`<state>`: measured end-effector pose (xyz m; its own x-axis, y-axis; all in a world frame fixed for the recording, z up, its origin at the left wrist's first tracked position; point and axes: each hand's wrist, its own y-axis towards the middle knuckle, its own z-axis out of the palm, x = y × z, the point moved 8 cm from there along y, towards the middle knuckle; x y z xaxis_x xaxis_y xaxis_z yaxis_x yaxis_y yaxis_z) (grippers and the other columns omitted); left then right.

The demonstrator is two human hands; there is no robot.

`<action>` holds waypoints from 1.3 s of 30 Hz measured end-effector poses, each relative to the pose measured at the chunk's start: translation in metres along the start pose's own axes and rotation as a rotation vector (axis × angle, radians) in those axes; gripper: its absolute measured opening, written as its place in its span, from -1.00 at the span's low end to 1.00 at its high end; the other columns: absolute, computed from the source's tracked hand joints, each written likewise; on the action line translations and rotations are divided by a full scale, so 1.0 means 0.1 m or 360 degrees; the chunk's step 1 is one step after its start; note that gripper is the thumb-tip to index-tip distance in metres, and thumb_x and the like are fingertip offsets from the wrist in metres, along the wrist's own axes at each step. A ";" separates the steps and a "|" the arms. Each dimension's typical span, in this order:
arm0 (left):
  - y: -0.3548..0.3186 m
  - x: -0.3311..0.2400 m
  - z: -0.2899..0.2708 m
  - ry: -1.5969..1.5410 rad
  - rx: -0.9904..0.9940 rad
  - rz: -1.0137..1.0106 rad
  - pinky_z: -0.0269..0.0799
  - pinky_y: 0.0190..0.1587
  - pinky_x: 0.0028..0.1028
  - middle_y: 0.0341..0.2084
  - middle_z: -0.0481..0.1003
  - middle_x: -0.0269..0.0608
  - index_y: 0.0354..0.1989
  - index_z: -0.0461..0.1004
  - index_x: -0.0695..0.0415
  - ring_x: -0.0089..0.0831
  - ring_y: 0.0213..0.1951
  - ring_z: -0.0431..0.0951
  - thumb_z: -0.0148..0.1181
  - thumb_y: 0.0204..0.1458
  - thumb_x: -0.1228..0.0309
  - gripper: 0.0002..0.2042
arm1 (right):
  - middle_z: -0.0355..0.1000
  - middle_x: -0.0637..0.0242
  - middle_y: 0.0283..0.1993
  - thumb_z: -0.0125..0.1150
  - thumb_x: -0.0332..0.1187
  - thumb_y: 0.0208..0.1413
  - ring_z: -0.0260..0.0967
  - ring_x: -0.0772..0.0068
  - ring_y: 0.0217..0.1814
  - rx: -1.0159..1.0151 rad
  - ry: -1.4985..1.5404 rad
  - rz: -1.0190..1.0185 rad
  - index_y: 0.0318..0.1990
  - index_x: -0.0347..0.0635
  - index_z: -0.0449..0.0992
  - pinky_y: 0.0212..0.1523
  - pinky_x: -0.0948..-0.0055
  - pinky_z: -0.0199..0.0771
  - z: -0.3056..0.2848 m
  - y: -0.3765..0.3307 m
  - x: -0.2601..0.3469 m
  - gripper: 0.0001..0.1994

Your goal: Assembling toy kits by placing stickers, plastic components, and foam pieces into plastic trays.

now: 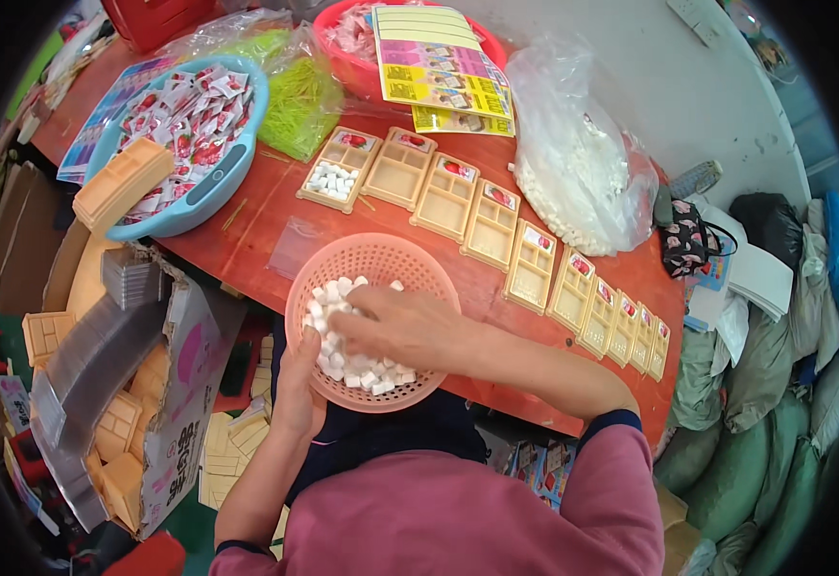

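Note:
A pink perforated plastic basket (442, 274) of small white marshmallow-like pieces (370, 374) is at the near edge of the table. My left hand (298, 389) grips its left rim, thumb over the edge. Inside it, my right hand (400, 331) is among the white pieces; its fingers are blurred, so what they hold cannot be made out. Beyond the basket, a row of beige compartment trays runs to the right, each with a strawberry-printed packet at its far end. White pieces fill the large compartment of the leftmost tray (345, 144); the tray beside it (395, 173) has bare compartments.
A blue basin (259, 96) of small packets stands at left, with stacked beige trays (122, 182) on its rim. Behind are a bag of green strands (304, 106), a red basin (328, 67) under printed sheets (443, 62), and a clear bag (583, 163) of white pieces. Cartons (184, 413) stand lower left.

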<state>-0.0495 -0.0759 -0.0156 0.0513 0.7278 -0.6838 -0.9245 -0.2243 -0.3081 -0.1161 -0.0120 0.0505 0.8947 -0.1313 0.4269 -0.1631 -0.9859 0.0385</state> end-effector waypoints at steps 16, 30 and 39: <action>0.18 -0.04 -0.01 0.0015 0.0001 0.0006 0.16 0.13 -0.41 0.10 0.20 -0.05 0.19 0.01 0.30 -0.37 0.10 0.26 -0.06 0.12 0.13 -0.41 | 0.35 0.44 -0.54 0.10 -0.25 0.09 0.17 0.76 -0.61 -0.1001 0.1894 0.1113 -0.32 -0.18 0.45 -0.62 0.71 0.16 -0.52 0.19 -1.53 -0.81; 0.08 -0.13 -0.24 0.0084 -0.0013 0.0058 0.13 0.16 -0.39 0.15 0.15 -0.07 0.22 -0.05 0.27 -0.35 0.15 0.21 -0.10 0.13 0.25 -0.45 | 0.36 0.16 -0.33 0.11 -0.25 0.03 0.30 0.09 -0.16 -0.1082 -0.0214 0.0161 -0.33 -0.21 0.35 -0.12 0.24 0.29 -0.43 0.48 -1.93 -0.79; 0.05 -0.04 -0.24 0.0064 -0.0025 -0.0014 0.17 0.11 -0.41 0.09 0.22 -0.03 0.18 0.03 0.33 -0.35 0.09 0.27 -0.01 0.09 0.18 -0.41 | 0.38 0.18 -0.41 0.16 -0.30 -0.04 0.32 0.11 -0.25 -0.1027 -0.0048 0.0396 -0.42 -0.25 0.40 -0.23 0.29 0.31 -0.60 0.39 -2.07 -0.82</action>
<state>-0.0457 -0.0956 -0.0298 0.0750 0.7031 -0.7071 -0.9179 -0.2283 -0.3245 -0.3324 -0.0169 0.0175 0.8084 -0.3577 0.4675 -0.5713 -0.6683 0.4764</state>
